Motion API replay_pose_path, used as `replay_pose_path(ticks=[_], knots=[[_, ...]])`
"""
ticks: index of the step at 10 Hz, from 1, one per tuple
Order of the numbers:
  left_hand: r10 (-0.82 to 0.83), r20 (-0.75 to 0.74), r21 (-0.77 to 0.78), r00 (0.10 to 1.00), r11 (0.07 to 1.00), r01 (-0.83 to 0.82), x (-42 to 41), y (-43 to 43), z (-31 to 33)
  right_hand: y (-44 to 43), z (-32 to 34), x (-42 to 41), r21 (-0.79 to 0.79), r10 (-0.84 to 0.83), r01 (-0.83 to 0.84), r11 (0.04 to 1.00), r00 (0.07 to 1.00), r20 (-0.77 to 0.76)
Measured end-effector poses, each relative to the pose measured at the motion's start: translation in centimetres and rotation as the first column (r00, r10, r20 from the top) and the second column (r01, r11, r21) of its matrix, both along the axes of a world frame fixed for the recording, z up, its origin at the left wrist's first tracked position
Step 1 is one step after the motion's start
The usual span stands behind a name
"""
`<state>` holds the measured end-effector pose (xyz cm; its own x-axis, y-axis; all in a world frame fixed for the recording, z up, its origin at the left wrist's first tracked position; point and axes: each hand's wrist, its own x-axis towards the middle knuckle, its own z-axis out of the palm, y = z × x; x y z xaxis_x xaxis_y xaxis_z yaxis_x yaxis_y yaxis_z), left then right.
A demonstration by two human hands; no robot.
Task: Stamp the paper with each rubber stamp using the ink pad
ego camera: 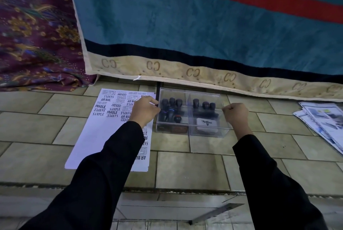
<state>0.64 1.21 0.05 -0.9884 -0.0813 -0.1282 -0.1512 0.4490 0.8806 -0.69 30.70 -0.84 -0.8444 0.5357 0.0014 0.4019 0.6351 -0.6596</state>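
1. The clear box [200, 96] sits on the tiled floor [185, 166] and serves as the landmark here. Inside it, the dark-handled stamps [171, 109] stand in the left half, with a few more in the back of the right half. The ink pad [207, 125], white-labelled, lies at the front of the right half.
2. The paper [104, 133] lies flat just left of the box, its near-right edge under the person's left sleeve. It already carries many prints such as SAMPLE, FRAGILE and AIR MAIL, mostly along its far end and the side nearest the box. The part farthest from the box is blank.
3. The left hand [144, 110] is at the box's left wall, with thumb and forefinger pinching its upper edge.
4. The right hand [236, 113] is clenched at the box's right wall and touches the upper corner. From behind the knuckles I cannot tell whether it actually grasps the edge.
5. Judged step: the box is being handled from both sides, most likely to lift the lid and reach the contents. No stamp or pad is out of the box.
6. The next move likely calls for an even lift on both sides so the upright stamps do not topple. The pad should then come out first and be set between box and paper, and one stamp should be picked by its handle.
7. Well right of the box lies a loose pile of printed sheets [323, 118]. Behind the box hangs a teal blanket [185, 25].
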Motion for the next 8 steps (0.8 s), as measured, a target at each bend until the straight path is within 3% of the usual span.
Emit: replay_pose_path(ticks=[2, 8], knots=[[0.002, 0.051, 0.042, 0.999, 0.999, -0.004, 0.6, -0.2, -0.5, 0.2, -0.6, 1.6, -0.206, 0.035, -0.036, 0.978, 0.999, -0.008], [-0.056, -0.005, -0.017, 0.998, 0.998, 0.056, 3.3, -1.1, -1.7, 0.2, -1.9, 5.0, -0.24, 0.037, -0.054, 0.969, 0.996, -0.075]])
